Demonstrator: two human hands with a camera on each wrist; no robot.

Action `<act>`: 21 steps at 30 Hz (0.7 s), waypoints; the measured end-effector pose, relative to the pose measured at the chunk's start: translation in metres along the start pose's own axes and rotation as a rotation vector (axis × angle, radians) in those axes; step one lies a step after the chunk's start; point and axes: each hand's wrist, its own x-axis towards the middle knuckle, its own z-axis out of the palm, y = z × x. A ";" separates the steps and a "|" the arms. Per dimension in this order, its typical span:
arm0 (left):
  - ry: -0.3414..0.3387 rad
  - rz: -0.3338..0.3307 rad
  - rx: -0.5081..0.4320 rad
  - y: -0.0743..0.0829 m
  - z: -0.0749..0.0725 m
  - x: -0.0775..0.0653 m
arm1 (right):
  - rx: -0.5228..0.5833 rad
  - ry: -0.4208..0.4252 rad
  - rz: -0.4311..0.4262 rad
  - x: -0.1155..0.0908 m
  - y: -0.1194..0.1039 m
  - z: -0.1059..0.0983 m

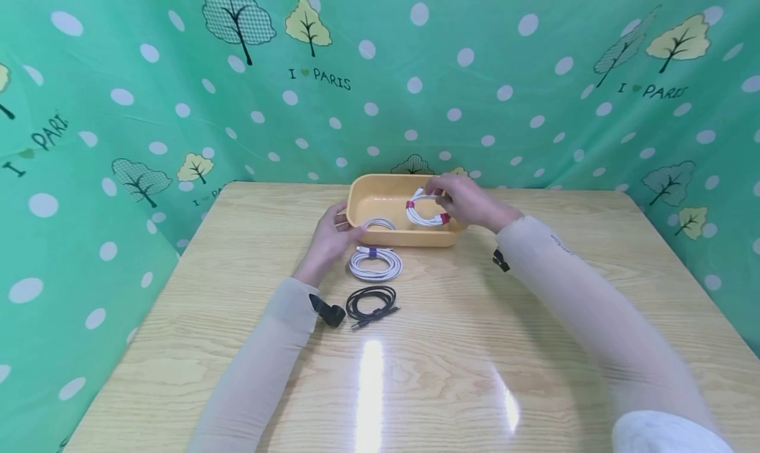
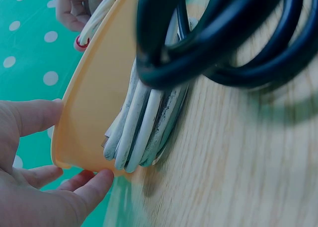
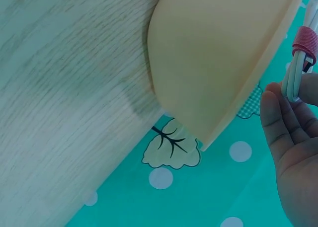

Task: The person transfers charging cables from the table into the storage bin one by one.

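Note:
My right hand (image 1: 466,201) pinches a coiled white cable (image 1: 423,217) with red ties, above the right part of a yellow plastic box (image 1: 410,239). In the right wrist view the cable (image 3: 298,63) sits between thumb and fingertips, over the box rim. My left hand (image 1: 330,237) grips the box's left end, thumb at the front corner. Another white cable coil (image 1: 380,223) lies inside the box at the left. In front of the box, a white cable coil (image 1: 375,265) with a purple tie rests on the table, and nearer me lies a black cable coil (image 1: 371,304).
The wooden table (image 1: 534,347) carries everything. A green curtain (image 1: 380,77) with white dots and trees hangs right behind the table's far edge, close to the box. Small black wrist cameras (image 1: 328,311) are strapped to both sleeves.

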 end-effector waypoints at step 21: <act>0.001 0.005 -0.011 -0.003 -0.001 0.003 | 0.018 -0.073 0.054 0.006 0.004 0.013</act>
